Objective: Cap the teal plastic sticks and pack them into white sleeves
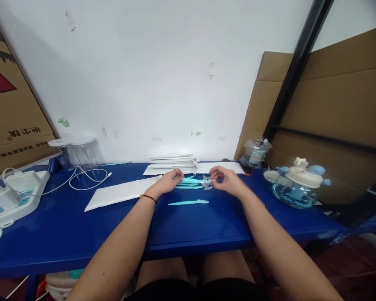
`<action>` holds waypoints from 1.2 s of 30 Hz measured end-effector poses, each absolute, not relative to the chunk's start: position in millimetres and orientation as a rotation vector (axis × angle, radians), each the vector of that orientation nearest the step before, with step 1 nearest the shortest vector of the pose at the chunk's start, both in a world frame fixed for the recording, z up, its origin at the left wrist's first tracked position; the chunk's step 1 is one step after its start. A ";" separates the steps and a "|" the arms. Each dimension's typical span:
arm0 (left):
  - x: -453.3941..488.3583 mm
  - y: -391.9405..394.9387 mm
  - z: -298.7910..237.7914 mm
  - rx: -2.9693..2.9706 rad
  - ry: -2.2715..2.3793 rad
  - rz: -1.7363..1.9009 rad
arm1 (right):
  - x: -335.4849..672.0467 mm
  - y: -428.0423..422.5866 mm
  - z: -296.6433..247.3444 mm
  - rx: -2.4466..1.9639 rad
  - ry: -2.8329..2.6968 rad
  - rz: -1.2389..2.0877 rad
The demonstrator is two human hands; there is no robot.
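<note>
My left hand [170, 181] is closed on the handle end of a slim turquoise eyebrow razor [191, 180], held over the middle of the table. At its other end, the fingertips of my right hand [224, 179] pinch a small translucent cap [212, 181]; whether the cap is on the blade is too small to tell. More turquoise razors [188, 187] lie under and beside my left fingers. Several loose translucent caps [208, 188] are heaped below my right fingertips. Nearer to me, a single razor [188, 202] lies apart on the blue table [194, 230].
White padded mailers [172, 161] are stacked against the wall, and another mailer [122, 192] lies left of my hands. Leftward are clear jars [84, 152], a white cable [90, 179] and a power strip [28, 200]. A teal drink bottle [297, 186] and a wrapped cup [257, 152] stand right.
</note>
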State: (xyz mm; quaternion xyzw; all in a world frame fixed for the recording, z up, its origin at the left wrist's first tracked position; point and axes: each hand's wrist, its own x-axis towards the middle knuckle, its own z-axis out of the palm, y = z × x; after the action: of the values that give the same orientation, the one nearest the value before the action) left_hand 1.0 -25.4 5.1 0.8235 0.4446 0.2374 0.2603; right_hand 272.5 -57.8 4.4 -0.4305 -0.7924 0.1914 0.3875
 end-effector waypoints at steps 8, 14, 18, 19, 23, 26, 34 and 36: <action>-1.1 -23.7 6.6 2.206 1.209 0.654 | 274.4 -56.5 3.1 -1.043 -2.007 0.503; 4.2 -29.7 8.3 2.193 1.147 0.633 | 269.0 -55.7 -1.1 -0.987 -1.979 0.585; 8.7 -34.7 9.6 2.170 1.138 0.632 | 264.5 -56.8 -1.4 -0.965 -1.964 0.657; 9.4 -35.3 9.3 2.163 1.143 0.638 | 263.8 -57.0 -1.4 -0.964 -1.956 0.680; 10.7 -35.2 5.9 2.122 1.164 0.628 | 263.4 -56.6 -2.8 -0.970 -1.916 0.797; 10.6 -33.7 2.5 2.170 1.143 0.465 | 266.0 -55.1 -4.8 -0.997 -1.980 0.927; 9.8 -25.9 -9.0 2.615 1.394 0.430 | 279.0 -43.0 -10.4 -1.256 -2.283 0.443; 10.7 -24.5 -11.4 2.630 1.401 0.405 | 279.6 -40.9 -11.9 -1.297 -2.368 0.367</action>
State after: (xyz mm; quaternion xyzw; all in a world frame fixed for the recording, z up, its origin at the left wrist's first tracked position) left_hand 10.7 -24.5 -11.4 0.8726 0.4649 0.1342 0.0669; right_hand 279.6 -40.9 -11.9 -0.4657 -0.8502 0.1319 0.2071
